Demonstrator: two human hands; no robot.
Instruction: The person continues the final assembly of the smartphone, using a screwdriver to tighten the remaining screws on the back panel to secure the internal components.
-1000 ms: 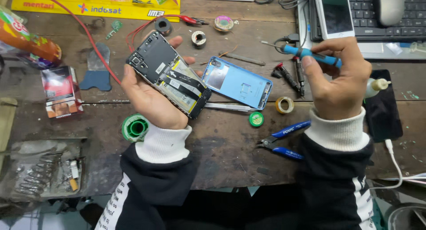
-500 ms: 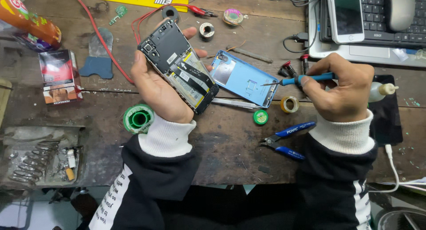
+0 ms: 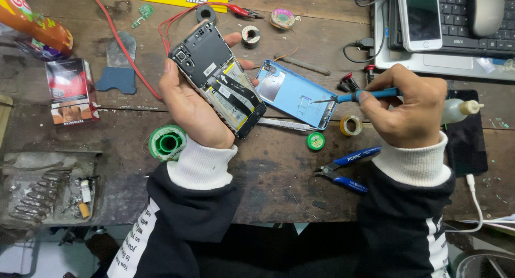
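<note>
My left hand [image 3: 189, 107] grips an opened phone [image 3: 217, 77] with its back cover off, so the battery and dark inner plates face up. It is held tilted above the wooden bench. My right hand [image 3: 410, 107] holds a blue-handled screwdriver [image 3: 358, 96] horizontally, tip pointing left. The tip rests over the light blue back cover [image 3: 294, 93], which lies on the bench between both hands. A pair of metal tweezers [image 3: 284, 124] lies just below the cover.
Blue-handled cutters [image 3: 347, 168], a green solder spool [image 3: 167, 143], tape rolls [image 3: 351, 125] and a small green disc [image 3: 315, 141] lie near the hands. A white phone [image 3: 421, 17] rests on a keyboard [image 3: 461, 20] top right. Red wires [image 3: 123, 47], a small box [image 3: 72, 90] and a metal tray [image 3: 48, 187] sit left.
My right hand has lowered and swung the screwdriver from raised to level, its tip now over the blue cover. The left hand has kept hold of the phone, shifting slightly.
</note>
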